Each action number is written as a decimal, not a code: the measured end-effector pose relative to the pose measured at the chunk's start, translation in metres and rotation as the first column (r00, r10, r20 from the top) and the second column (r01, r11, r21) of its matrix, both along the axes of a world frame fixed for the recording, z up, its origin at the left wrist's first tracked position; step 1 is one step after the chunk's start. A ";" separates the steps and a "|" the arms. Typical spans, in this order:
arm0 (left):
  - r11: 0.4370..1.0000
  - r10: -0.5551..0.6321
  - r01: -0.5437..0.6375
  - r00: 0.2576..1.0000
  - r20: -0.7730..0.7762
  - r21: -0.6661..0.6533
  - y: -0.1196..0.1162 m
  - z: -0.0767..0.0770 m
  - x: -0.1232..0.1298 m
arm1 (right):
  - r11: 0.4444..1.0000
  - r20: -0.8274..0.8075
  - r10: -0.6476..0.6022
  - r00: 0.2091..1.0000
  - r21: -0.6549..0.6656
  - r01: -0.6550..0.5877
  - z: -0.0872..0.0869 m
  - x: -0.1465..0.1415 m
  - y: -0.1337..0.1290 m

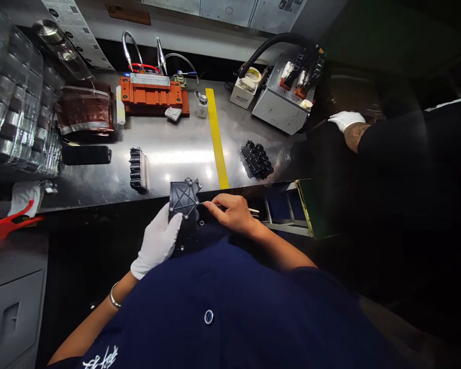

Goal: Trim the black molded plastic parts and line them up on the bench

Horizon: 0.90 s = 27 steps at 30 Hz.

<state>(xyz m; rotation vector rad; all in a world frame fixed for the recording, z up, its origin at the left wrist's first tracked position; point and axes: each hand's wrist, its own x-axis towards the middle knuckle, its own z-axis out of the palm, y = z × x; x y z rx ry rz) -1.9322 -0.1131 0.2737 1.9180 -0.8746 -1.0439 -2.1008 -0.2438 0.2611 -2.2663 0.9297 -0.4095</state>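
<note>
My left hand, in a white glove, grips a black ribbed plastic part by its lower left edge, just off the front edge of the bench. Bare and pinched closed, my right hand holds a thin metal tool whose tip meets the part's right side near a small round boss. The tool's rear end sticks out behind the hand. On the bench, a black ribbed block stands to the left and a cluster of black parts lies to the right.
The metal bench carries an orange fixture, a small bottle, a yellow strip, a grey machine and a phone. Clear trays are stacked left. Another person's gloved hand is at right.
</note>
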 end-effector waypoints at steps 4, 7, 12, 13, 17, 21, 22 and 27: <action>1.000 -0.018 0.018 1.000 0.000 0.008 -0.001 0.001 0.000 | 1.000 0.004 0.015 1.000 0.002 -0.015 -0.001 0.001 0.006; 0.999 -0.035 0.034 0.999 0.018 0.025 -0.003 0.002 0.001 | 0.999 0.010 -0.008 1.000 -0.035 0.009 0.000 0.000 0.006; 0.999 -0.039 0.038 0.999 0.016 0.014 -0.004 0.001 0.000 | 0.997 -0.051 -0.031 0.998 -0.073 0.028 0.003 -0.001 0.008; 0.999 -0.037 0.037 0.999 0.012 0.016 -0.004 0.000 -0.001 | 0.999 -0.058 -0.016 0.998 -0.047 0.013 0.003 -0.001 0.009; 0.999 -0.050 0.050 0.999 0.010 -0.012 -0.003 -0.003 0.001 | 0.989 0.008 0.041 0.999 0.144 -0.041 0.003 -0.001 0.004; 0.987 -0.127 0.126 0.992 -0.006 -0.100 -0.008 -0.003 0.014 | 0.967 0.178 -0.160 0.971 0.224 0.119 0.003 -0.001 -0.022; 0.977 -0.186 0.183 0.982 -0.019 -0.114 -0.010 -0.001 0.019 | 0.950 0.214 -0.214 0.953 0.274 0.152 0.004 0.000 -0.029; 0.865 -0.502 0.497 0.852 -0.150 -0.070 -0.021 0.010 0.055 | 0.700 0.141 0.028 0.990 0.704 -0.121 0.009 0.013 -0.045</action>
